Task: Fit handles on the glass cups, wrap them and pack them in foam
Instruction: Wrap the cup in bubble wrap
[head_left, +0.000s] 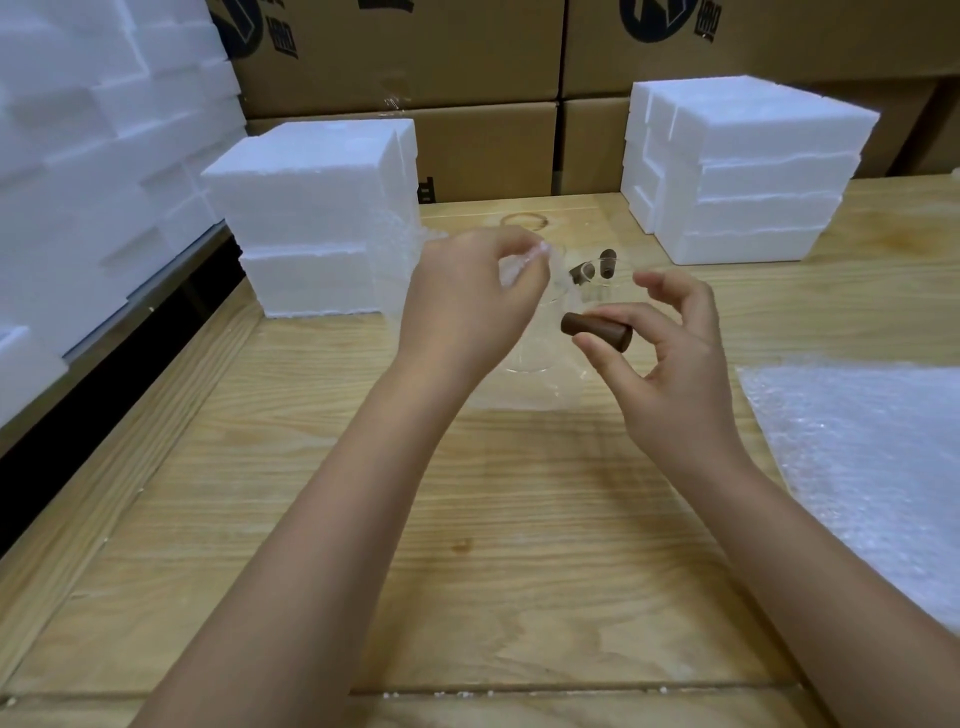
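My right hand (670, 358) pinches a dark brown tapered wooden handle (596, 329) between thumb and forefinger, its other fingers spread. My left hand (467, 301) hovers to the left of it, fingertips closed on a clear glass cup (535, 322) that is hard to make out; its rim shows below the hand. Behind the hands a second glass cup (597, 280) stands on the wooden table (467, 519) with two more brown handles (605, 260) at it.
White foam blocks are stacked at the back left (317, 218) and back right (748, 171), with more foam along the left edge. Bubble wrap (872, 457) lies at the right. Cardboard boxes (405, 57) line the back.
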